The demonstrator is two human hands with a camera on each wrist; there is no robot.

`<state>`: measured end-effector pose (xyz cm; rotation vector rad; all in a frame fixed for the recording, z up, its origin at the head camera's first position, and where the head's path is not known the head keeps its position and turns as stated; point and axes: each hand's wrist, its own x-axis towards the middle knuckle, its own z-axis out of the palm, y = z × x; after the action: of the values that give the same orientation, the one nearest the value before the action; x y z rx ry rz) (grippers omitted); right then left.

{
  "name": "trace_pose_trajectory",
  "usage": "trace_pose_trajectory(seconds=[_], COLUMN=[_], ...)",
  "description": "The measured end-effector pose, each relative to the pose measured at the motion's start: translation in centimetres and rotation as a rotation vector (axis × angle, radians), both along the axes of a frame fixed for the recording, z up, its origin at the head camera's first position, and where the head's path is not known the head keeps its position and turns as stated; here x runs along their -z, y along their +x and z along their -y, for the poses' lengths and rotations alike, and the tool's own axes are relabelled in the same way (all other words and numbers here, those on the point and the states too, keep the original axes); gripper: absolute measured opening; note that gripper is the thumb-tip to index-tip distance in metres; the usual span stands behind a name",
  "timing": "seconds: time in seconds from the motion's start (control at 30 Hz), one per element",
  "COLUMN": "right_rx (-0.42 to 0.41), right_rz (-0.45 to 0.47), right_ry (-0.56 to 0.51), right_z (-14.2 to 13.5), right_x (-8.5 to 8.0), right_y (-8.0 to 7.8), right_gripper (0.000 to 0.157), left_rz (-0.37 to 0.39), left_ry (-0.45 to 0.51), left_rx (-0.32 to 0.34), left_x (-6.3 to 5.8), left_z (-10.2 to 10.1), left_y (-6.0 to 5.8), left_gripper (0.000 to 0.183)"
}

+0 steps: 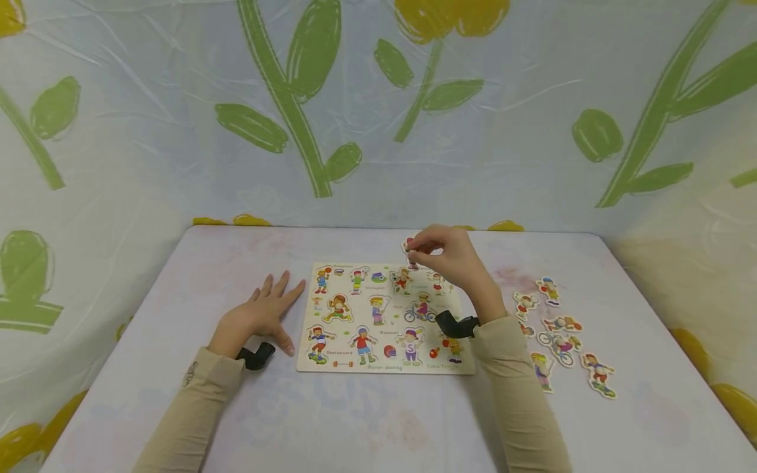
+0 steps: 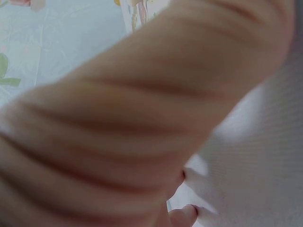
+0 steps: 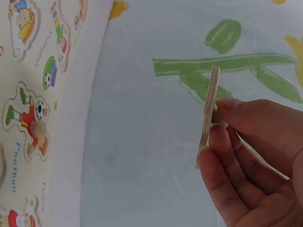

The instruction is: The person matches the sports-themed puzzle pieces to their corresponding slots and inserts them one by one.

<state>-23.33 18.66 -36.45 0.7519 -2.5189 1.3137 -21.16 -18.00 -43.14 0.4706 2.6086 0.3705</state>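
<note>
My right hand (image 1: 446,255) pinches a wooden puzzle piece (image 1: 407,246) by thumb and fingers, just over the far edge of the puzzle board (image 1: 361,314). The right wrist view shows this piece (image 3: 208,113) edge-on, its printed face turned away. On the board is a footballer piece (image 3: 29,124) with a round knob. To the board's left, my left hand (image 1: 260,316) rests on the table, fingers spread, thumb close to the board's left edge. In the left wrist view, blurred skin covers most of the picture, with two fingertips (image 2: 183,216) showing below.
Several loose puzzle pieces lie right of the board, among them a cyclist (image 1: 558,347), a skateboarder (image 1: 599,376) and a basketball player (image 1: 562,324). My right forearm passes over the board's right side. A flower-patterned cloth (image 1: 503,144) hangs behind the table (image 1: 331,420).
</note>
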Motion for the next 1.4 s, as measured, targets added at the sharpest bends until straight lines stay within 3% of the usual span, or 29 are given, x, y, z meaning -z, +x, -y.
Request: trace_pose_trajectory(seconds=[0.3,0.87,1.1,1.4], right_rx=[0.0,0.031,0.029,0.049], right_rz=[0.019,0.031,0.08,0.136], right_ry=[-0.082,-0.151,-0.14,-0.089], right_z=[2.4,6.7,7.8,8.5], right_x=[1.5,5.2,6.5,6.9], right_y=[-0.6,-1.6,-1.8,-1.9], right_gripper=[0.01,0.009,0.008,0.006], left_rz=[-0.009,-0.01,-0.011,-0.01], left_ry=[0.002,-0.004,-0.009,-0.013], left_rx=[0.01,0.011,0.007,0.012], left_x=[0.5,0.3,0.0,-0.1], left_z=[0.3,0.1,0.0,-0.1], left_y=[-0.3,-0.3,-0.1,-0.1], left_gripper=[0.141,0.141,0.14,0.139])
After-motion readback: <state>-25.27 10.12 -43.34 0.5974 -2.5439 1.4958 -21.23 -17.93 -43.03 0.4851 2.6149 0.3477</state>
